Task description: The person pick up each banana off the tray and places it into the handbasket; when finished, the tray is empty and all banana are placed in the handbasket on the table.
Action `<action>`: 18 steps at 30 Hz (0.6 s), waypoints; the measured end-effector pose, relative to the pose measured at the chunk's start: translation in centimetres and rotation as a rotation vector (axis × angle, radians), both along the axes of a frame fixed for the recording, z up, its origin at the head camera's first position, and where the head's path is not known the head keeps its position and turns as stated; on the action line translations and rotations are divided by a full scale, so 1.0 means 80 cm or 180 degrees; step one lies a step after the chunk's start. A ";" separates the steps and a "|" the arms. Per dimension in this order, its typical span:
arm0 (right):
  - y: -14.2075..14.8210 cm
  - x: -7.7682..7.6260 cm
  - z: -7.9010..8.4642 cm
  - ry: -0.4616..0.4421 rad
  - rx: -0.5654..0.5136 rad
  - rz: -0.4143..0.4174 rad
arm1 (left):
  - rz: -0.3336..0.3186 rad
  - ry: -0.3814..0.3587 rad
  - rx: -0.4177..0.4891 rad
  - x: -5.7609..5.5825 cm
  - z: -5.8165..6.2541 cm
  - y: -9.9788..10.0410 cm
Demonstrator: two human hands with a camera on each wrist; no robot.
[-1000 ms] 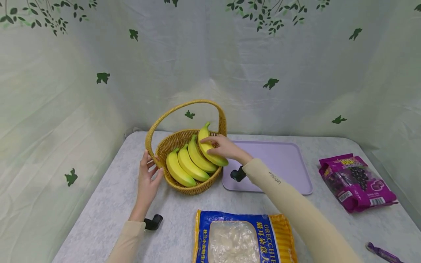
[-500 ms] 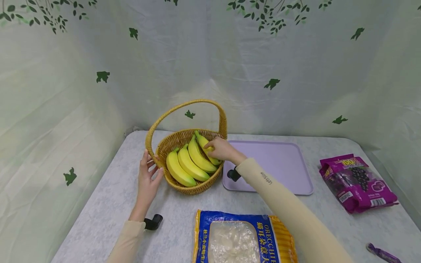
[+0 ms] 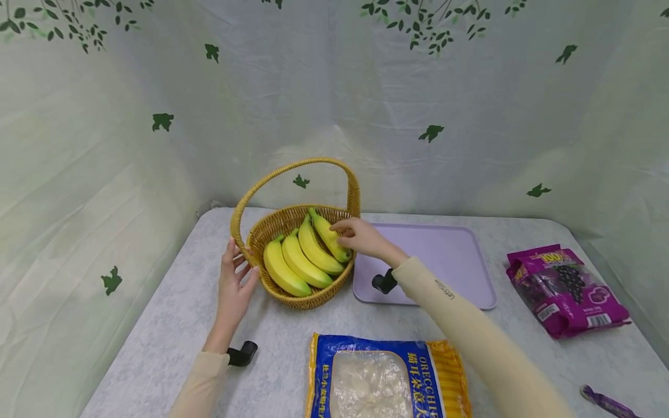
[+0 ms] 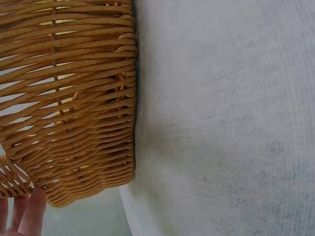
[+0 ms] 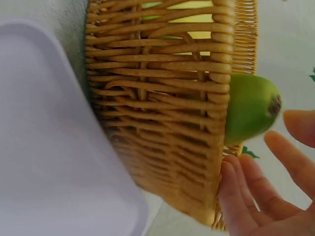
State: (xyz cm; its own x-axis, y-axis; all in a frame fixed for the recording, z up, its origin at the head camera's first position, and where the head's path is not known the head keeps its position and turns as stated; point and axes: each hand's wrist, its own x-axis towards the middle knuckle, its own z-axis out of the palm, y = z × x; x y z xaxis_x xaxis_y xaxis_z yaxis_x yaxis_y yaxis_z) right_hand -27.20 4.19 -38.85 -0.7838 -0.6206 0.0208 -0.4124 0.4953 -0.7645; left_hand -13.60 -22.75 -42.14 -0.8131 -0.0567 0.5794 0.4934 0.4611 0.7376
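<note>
Several yellow bananas (image 3: 303,261) lie side by side in a wicker basket (image 3: 292,302) with a tall arched handle. At the basket's left side my left hand (image 3: 235,290) grips the rim by the foot of the handle, its fingers (image 4: 32,214) against the weave in the left wrist view. My right hand (image 3: 363,237) is over the right rim, beside the rightmost banana (image 3: 330,233). In the right wrist view, that banana's green tip (image 5: 251,108) pokes above the rim, and thumb and index finger stand slightly apart from it, other fingertips near the rim.
A lilac tray (image 3: 449,255) lies right of the basket, beneath the right forearm. A blue and yellow pasta bag (image 3: 373,377) is at the front. Farther right are a purple grape-print bag (image 3: 569,290) and a small purple item (image 3: 608,400). Curtains surround the table.
The rightmost banana has gone down into the basket beside the others. My right hand lowered with it, let go and drew back slightly to the right. The left hand stayed put.
</note>
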 end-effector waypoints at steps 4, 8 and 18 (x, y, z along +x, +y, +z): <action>0.028 0.007 -0.003 0.0017 -0.0263 -0.0123 | 0.0025 -0.0163 0.0050 0.005 0.004 0.003; 0.063 0.016 -0.005 0.0054 -0.0377 -0.0303 | 0.0064 -0.0215 0.0087 0.013 0.013 0.010; 0.161 0.037 -0.004 0.0124 -0.0423 -0.0698 | 0.0524 0.0476 -0.0036 0.028 0.041 0.021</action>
